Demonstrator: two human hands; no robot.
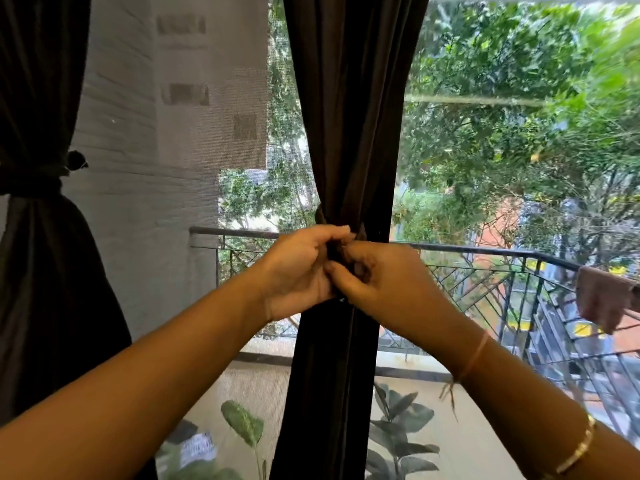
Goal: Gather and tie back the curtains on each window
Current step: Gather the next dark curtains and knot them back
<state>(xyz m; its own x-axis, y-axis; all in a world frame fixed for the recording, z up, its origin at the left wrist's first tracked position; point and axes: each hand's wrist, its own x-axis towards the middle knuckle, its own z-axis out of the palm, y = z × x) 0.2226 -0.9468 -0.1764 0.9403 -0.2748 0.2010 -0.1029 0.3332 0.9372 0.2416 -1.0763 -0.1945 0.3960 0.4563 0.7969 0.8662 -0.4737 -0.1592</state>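
Beyond a meshed window point(166, 209), a balcony railing point(485, 254) and trees are seen. The centre curtain point(349, 116) hangs between the panes, cinched to a narrow waist at railing height. It is judged soft, fairly heavy and yielding, and best held at that waist. There the left hand point(298, 271) and right hand point(381, 282) are brought together, fingers curled on the bunched cloth. A tie band is probably pinched, though hidden. A second curtain point(41, 254), far left, is already tied.
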